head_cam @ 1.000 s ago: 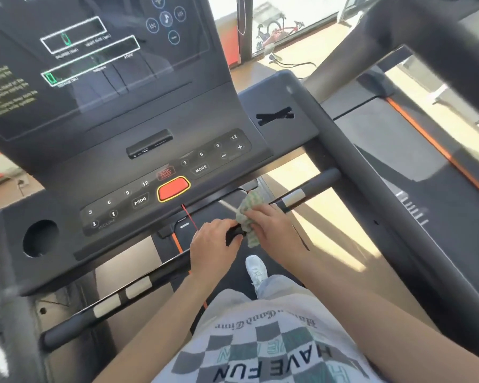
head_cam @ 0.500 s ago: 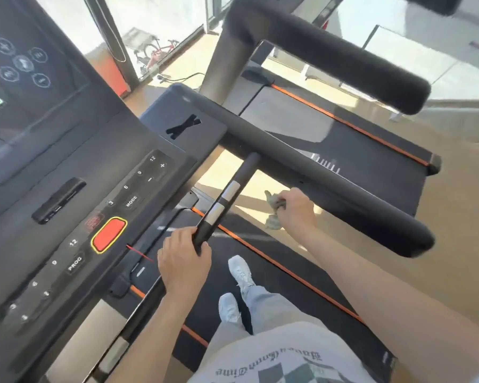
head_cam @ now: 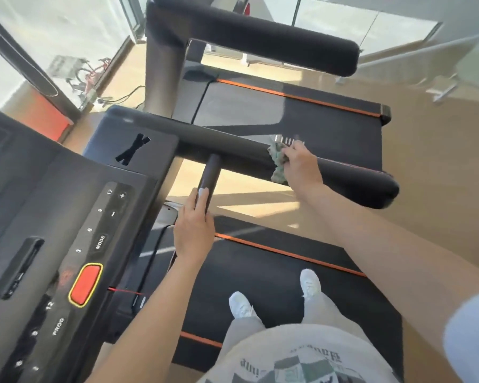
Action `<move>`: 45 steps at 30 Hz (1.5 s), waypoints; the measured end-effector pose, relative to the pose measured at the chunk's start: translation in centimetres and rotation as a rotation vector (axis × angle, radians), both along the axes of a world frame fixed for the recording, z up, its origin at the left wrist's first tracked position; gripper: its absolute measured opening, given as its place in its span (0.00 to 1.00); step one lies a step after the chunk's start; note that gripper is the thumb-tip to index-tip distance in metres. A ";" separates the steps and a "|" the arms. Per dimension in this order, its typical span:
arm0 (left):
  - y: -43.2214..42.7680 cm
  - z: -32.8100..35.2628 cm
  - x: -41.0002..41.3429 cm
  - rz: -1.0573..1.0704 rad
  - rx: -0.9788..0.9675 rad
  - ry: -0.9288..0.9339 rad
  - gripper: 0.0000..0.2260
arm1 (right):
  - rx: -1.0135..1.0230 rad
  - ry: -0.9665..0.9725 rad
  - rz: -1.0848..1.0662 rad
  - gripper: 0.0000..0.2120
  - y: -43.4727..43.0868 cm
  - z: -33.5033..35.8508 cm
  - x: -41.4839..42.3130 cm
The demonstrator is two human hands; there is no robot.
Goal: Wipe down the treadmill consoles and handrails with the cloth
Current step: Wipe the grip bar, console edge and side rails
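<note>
The black treadmill console (head_cam: 67, 230) fills the left, with a red stop button (head_cam: 85, 284) and rows of keys. A thick black side handrail (head_cam: 227, 146) runs from the console toward the right. My right hand (head_cam: 302, 165) grips a crumpled pale green cloth (head_cam: 278, 161) and presses it against this rail, a little short of its rounded end. A thinner front bar (head_cam: 210, 175) with a silver sensor strip crosses below the rail. My left hand (head_cam: 195, 228) is wrapped around that bar next to the strip.
A second treadmill stands just beyond on the right, with its own padded handrail (head_cam: 260, 40) and orange-edged belt (head_cam: 288, 114). My white shoes (head_cam: 241, 305) stand on the near belt. Cables (head_cam: 122, 98) lie on the wooden floor by the window.
My right hand has left the front bar with the cloth and moved up onto the right side handrail. My left hand slid along the front bar toward the rail. The view swung right.
</note>
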State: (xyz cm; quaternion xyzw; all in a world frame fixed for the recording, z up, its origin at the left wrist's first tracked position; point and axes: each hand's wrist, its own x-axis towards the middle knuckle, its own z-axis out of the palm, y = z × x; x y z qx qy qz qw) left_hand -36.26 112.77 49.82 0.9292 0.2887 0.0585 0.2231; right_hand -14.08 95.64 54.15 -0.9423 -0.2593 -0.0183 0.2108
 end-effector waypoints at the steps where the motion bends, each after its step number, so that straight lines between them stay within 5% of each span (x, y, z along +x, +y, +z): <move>1: 0.0 -0.1 0.0 0.000 0.001 -0.005 0.26 | 0.007 0.001 -0.027 0.08 -1.0 -0.3 0.1; 10: -1.9 -0.3 2.3 0.055 0.148 0.127 0.31 | -0.008 0.014 -0.352 0.10 -14.2 -0.9 1.4; 13: -5.2 1.4 5.8 -0.069 0.121 0.100 0.31 | 0.013 -0.006 -0.456 0.09 -16.4 -1.5 1.7; 21: -15.2 4.4 17.1 -0.559 0.234 0.021 0.30 | 0.063 0.020 -0.170 0.07 -16.7 -1.8 1.6; 27: -18.3 2.7 18.2 -0.545 0.267 0.210 0.31 | 0.099 0.030 -0.332 0.06 -22.8 -1.9 1.5; 33: -24.7 4.2 16.8 -0.536 -0.019 0.077 0.25 | 0.576 0.567 -0.480 0.11 -28.2 -1.6 -3.8; 38: -31.8 4.9 16.1 -0.680 -0.725 0.206 0.16 | 1.003 0.896 -0.361 0.12 -33.0 -1.1 -7.1; 42: -36.2 5.1 17.6 -0.635 -0.792 0.153 0.04 | 1.064 0.910 -0.446 0.12 -37.3 -1.3 -7.3; 45: -39.5 5.0 19.2 -0.606 -0.812 0.148 0.08 | 0.972 0.792 -0.619 0.06 -41.2 -2.4 -6.7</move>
